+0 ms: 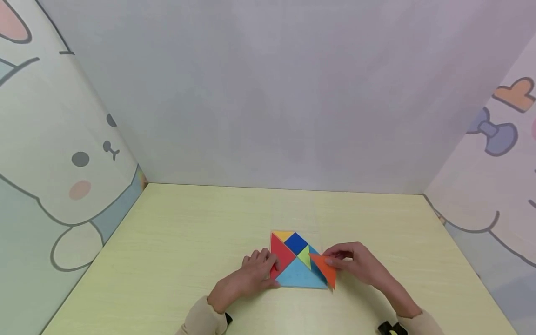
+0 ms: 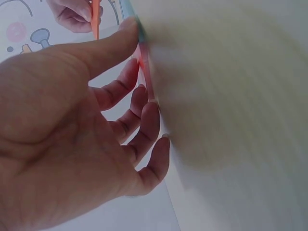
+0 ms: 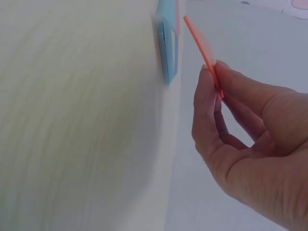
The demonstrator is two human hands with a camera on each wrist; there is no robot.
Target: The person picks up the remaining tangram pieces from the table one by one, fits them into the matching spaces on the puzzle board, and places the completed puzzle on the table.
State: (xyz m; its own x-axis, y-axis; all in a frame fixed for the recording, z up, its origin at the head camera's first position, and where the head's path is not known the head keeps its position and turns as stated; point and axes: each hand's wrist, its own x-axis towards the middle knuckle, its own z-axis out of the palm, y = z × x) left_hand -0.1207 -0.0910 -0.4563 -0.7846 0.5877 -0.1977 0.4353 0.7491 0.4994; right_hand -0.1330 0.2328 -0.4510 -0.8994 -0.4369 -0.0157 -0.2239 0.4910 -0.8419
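Observation:
Between thumb and fingers, my right hand [image 1: 359,263] pinches an orange triangle tile [image 1: 327,269], tilted and raised at the right end of a flat tangram. In the right wrist view this orange tile [image 3: 204,50] is apart from the set. My left hand [image 1: 250,274] touches the tangram's left edge with relaxed fingers, beside a large red triangle [image 1: 281,251]. Around it lie a yellow triangle [image 1: 283,235], a dark blue square [image 1: 296,243], a light green triangle [image 1: 305,257] and a large light blue triangle [image 1: 300,275]. A blue piece [image 1: 317,274] is partly hidden under the orange tile.
The tangram lies on a pale yellow wood-grain table [image 1: 201,223]. A grey-white backdrop [image 1: 284,102] rises behind it. Side panels with cartoon animals [image 1: 63,139] stand left and right.

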